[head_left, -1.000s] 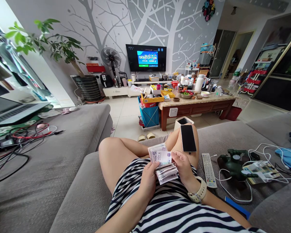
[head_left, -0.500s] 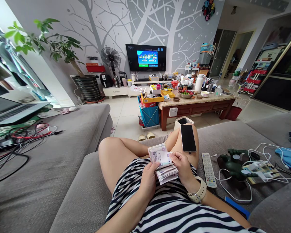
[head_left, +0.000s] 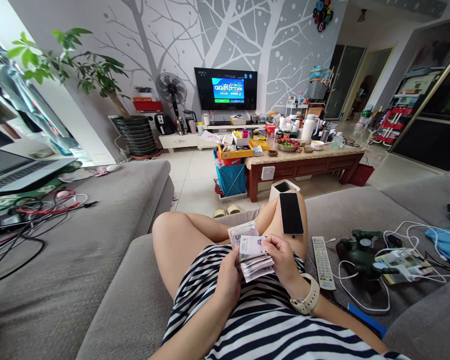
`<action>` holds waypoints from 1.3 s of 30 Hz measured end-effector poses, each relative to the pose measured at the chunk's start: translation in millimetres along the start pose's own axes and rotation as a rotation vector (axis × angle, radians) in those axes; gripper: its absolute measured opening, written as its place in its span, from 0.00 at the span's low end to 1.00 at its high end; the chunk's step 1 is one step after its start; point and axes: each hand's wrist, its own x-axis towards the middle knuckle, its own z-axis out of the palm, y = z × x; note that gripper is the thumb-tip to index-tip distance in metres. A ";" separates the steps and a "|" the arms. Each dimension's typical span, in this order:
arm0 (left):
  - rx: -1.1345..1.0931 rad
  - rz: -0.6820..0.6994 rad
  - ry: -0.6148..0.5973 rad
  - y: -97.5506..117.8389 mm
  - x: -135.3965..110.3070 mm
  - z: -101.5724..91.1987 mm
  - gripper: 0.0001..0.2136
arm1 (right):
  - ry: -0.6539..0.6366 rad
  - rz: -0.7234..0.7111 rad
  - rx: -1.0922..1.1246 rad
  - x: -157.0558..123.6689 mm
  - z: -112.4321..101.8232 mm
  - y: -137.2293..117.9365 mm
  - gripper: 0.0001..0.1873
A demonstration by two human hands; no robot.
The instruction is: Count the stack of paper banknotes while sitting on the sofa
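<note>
Top banknote (head_left: 250, 246), pinched by right grip (head_left: 284, 257), is edging toward left grip (head_left: 229, 276) clamping the stack (head_left: 256, 270), ideally peeling singly.

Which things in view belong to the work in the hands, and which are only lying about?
In use: pale purple paper banknotes, held by the left hand and the right hand.
Lying about: flat rectangular black-screened phone; long whitish plastic remote control on the grey fabric sofa; open silver laptop.

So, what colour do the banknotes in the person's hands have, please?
The banknotes are pale purple and whitish, best seen in the head view.
</note>
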 end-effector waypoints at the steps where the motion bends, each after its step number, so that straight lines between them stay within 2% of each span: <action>1: 0.004 0.002 -0.001 0.1 -0.1 0.2 0.15 | -0.008 -0.002 0.001 -0.3 0.0 -0.3 0.17; 12: 0.027 0.007 0.020 5.1 -3.6 5.6 0.09 | -0.090 -0.031 0.014 -1.4 -2.3 1.6 0.17; 16: 0.045 0.000 0.016 6.7 -4.5 7.7 0.11 | -0.102 -0.056 -0.006 -2.9 -2.6 0.0 0.17; 27: 0.038 0.007 0.013 8.4 -7.1 11.7 0.13 | -0.150 -0.094 -0.028 -3.1 -3.1 -2.6 0.27; 31: 0.072 0.031 0.044 9.3 -8.2 13.1 0.12 | -0.115 -0.100 -0.037 -2.9 -2.5 -3.8 0.26; 39: 0.079 0.039 -0.003 13.8 -14.7 14.8 0.13 | -0.015 0.001 -0.011 3.0 -2.9 4.2 0.20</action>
